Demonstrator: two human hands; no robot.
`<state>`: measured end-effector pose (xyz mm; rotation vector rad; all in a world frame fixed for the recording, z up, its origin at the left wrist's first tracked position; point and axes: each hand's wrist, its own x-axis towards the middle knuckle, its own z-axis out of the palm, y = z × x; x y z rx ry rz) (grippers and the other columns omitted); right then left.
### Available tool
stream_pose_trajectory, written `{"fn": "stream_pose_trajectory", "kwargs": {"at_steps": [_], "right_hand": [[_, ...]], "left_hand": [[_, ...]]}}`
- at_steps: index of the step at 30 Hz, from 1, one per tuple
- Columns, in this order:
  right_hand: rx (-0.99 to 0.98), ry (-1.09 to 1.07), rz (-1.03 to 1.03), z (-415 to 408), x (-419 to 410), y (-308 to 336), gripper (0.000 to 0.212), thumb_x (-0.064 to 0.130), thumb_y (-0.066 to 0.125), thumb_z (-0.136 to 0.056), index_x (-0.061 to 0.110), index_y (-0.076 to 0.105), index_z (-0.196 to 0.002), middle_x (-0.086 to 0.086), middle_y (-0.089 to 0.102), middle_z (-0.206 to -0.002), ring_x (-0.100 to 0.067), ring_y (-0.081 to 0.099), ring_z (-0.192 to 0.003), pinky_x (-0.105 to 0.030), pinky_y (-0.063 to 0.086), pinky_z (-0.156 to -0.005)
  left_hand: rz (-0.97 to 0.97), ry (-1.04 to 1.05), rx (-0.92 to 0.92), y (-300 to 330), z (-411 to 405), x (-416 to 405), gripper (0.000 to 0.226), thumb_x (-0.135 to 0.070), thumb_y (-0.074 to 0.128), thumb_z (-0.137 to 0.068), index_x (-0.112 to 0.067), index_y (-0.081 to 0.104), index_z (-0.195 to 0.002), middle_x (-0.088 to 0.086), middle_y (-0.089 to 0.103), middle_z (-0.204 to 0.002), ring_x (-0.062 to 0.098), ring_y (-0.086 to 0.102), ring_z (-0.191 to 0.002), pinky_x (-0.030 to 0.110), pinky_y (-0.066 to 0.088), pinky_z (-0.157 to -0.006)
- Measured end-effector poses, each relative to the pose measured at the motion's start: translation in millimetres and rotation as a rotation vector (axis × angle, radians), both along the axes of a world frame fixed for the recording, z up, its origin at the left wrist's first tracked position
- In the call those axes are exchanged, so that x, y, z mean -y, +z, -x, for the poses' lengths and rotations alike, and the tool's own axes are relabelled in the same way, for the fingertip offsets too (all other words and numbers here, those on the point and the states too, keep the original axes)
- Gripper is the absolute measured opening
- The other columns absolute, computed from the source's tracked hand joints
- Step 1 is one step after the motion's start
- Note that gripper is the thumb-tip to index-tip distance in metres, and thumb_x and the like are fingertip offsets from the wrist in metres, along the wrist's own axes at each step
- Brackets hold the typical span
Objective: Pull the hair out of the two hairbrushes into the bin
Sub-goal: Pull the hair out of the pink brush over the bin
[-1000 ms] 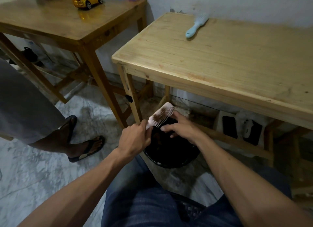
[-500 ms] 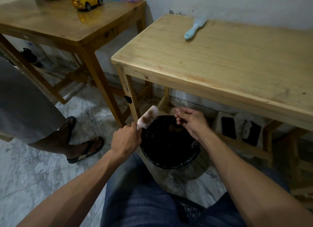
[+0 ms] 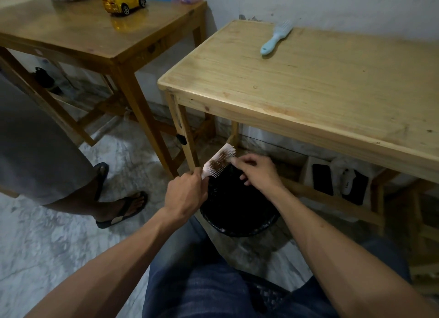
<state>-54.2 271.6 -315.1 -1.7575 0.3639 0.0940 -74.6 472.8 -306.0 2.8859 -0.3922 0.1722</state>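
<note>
Having let a tuft go over the bin, the right hand is back pinching hair in the white brush gripped by the left hand above the bin's far rim, so more remains; the blue brush waits near the tabletop's back edge.

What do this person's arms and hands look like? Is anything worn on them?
Both forearms are bare, with no sleeves in view. The left hand and the right hand wear no gloves, and no watch, ring or bracelet shows on either. Below the arms, dark blue denim trousers cover the lap.
</note>
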Motion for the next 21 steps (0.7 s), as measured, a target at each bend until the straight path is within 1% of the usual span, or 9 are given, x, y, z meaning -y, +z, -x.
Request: {"fn": "stream_pose_trajectory", "kwargs": {"at_steps": [2,4,5,7,10,14,16,18,21], "right_hand": [[0.004,0.055,0.045,-2.6,-5.6,3.5,0.013,0.033,0.080,-0.084,0.022,0.075,-0.086,0.000,0.071,-0.074,-0.009,0.059,-0.055,-0.020,0.049,-0.047],[-0.021,0.074,0.075,-5.2,-7.2,4.3,0.010,0.026,0.078,-0.086,0.023,0.073,-0.078,-0.008,0.072,-0.077,-0.013,0.059,-0.059,-0.021,0.048,-0.050],[-0.035,0.075,0.077,-6.1,-6.6,3.3,0.012,0.024,0.076,-0.087,0.022,0.072,-0.076,-0.010,0.072,-0.078,-0.014,0.060,-0.061,-0.021,0.048,-0.051],[-0.031,0.063,0.047,-4.8,-4.7,4.9,0.011,0.020,0.072,-0.089,0.019,0.073,-0.079,-0.006,0.070,-0.076,-0.011,0.059,-0.060,-0.019,0.048,-0.050],[0.013,-0.037,-0.074,-1.5,3.7,9.8,0.011,0.014,0.068,-0.091,0.012,0.072,-0.081,-0.001,0.064,-0.068,-0.009,0.056,-0.055,-0.018,0.045,-0.047],[0.000,-0.198,-0.191,1.0,23.2,9.2,0.023,0.017,0.063,-0.091,0.014,0.067,-0.068,0.000,0.060,-0.054,-0.016,0.055,-0.053,-0.030,0.045,-0.055],[-0.038,-0.249,-0.193,1.3,30.4,4.1,0.024,0.023,0.061,-0.091,0.014,0.067,-0.070,0.000,0.063,-0.053,-0.017,0.056,-0.054,-0.033,0.047,-0.060],[-0.070,-0.254,-0.183,0.9,33.1,-1.2,0.020,0.025,0.061,-0.093,0.013,0.068,-0.078,0.000,0.066,-0.055,-0.016,0.059,-0.055,-0.031,0.050,-0.060],[-0.106,-0.201,-0.096,0.1,29.5,-7.2,0.009,0.015,0.064,-0.092,0.015,0.064,-0.083,0.000,0.067,-0.057,-0.013,0.062,-0.051,-0.025,0.053,-0.054]], "left_hand": [[-0.001,-0.013,0.008,1.3,2.6,7.1,0.033,-0.039,0.044,-0.103,-0.014,0.061,-0.118,0.007,0.073,-0.096,0.030,0.071,-0.076,0.038,0.055,-0.064],[-0.003,0.000,0.017,2.5,4.8,12.6,0.033,-0.039,0.044,-0.103,-0.015,0.062,-0.117,0.007,0.073,-0.095,0.030,0.071,-0.077,0.038,0.053,-0.063],[-0.009,0.009,0.019,2.6,5.2,13.7,0.033,-0.039,0.043,-0.103,-0.015,0.062,-0.116,0.007,0.074,-0.095,0.030,0.071,-0.077,0.038,0.052,-0.062],[-0.028,0.023,0.009,1.8,5.1,13.6,0.031,-0.038,0.042,-0.104,-0.015,0.061,-0.112,0.007,0.074,-0.093,0.031,0.072,-0.077,0.038,0.051,-0.061],[-0.014,0.085,-0.036,-0.9,2.2,8.5,0.030,-0.036,0.044,-0.103,-0.013,0.062,-0.109,0.008,0.073,-0.094,0.033,0.071,-0.078,0.036,0.047,-0.061],[0.003,0.141,-0.082,-3.6,0.5,1.6,0.032,-0.035,0.045,-0.103,-0.009,0.063,-0.112,0.011,0.072,-0.089,0.034,0.069,-0.074,0.036,0.047,-0.058],[0.005,0.146,-0.090,-4.6,-0.5,0.3,0.033,-0.034,0.046,-0.103,-0.009,0.063,-0.114,0.011,0.071,-0.087,0.034,0.069,-0.072,0.036,0.047,-0.058],[-0.001,0.155,-0.082,-4.0,-1.1,2.3,0.033,-0.035,0.046,-0.103,-0.008,0.064,-0.111,0.012,0.071,-0.088,0.034,0.068,-0.072,0.034,0.044,-0.057],[0.020,0.134,-0.072,-3.4,0.0,7.5,0.031,-0.036,0.046,-0.103,-0.011,0.064,-0.110,0.010,0.072,-0.089,0.032,0.068,-0.071,0.032,0.038,-0.056]]}}
